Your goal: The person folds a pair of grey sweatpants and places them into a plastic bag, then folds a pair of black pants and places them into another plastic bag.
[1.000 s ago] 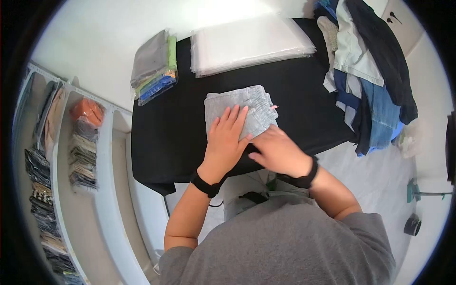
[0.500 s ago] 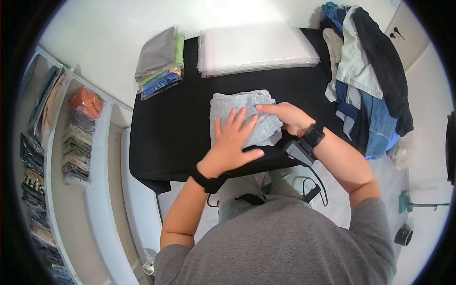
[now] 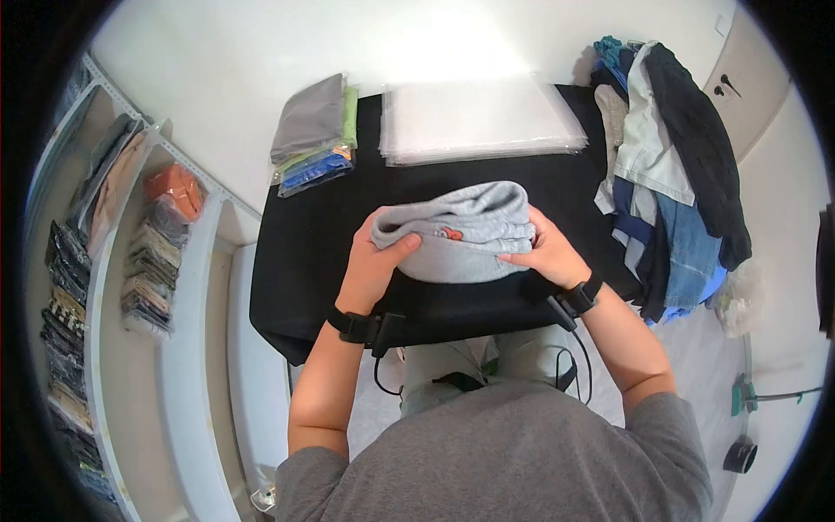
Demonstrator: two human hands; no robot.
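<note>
Head view, looking down over the person's grey-shirted shoulders at a black tabletop [image 3: 313, 252]. Both hands grip a folded grey garment [image 3: 461, 230] from either end, at the near middle of the tabletop, in front of the person's chest. The left hand [image 3: 374, 261] is curled around the garment's left end, thumb laid over the top fold and fingers tucked under or behind it, hidden by the cloth. The right hand [image 3: 544, 252] clasps the right end, fingers pressed along the front edge of the bundle, thumb out of sight behind the fabric. The garment bulges upward between the two hands; whether its underside touches the tabletop cannot be told. A small red mark shows on its front fold. Each wrist wears a black band with a cable.

At the far edge lies a stack of clear plastic bags [image 3: 483, 122], with a pile of bagged clothes [image 3: 315, 135] to its left. Loose clothing [image 3: 670, 157] is heaped at the right end.
</note>
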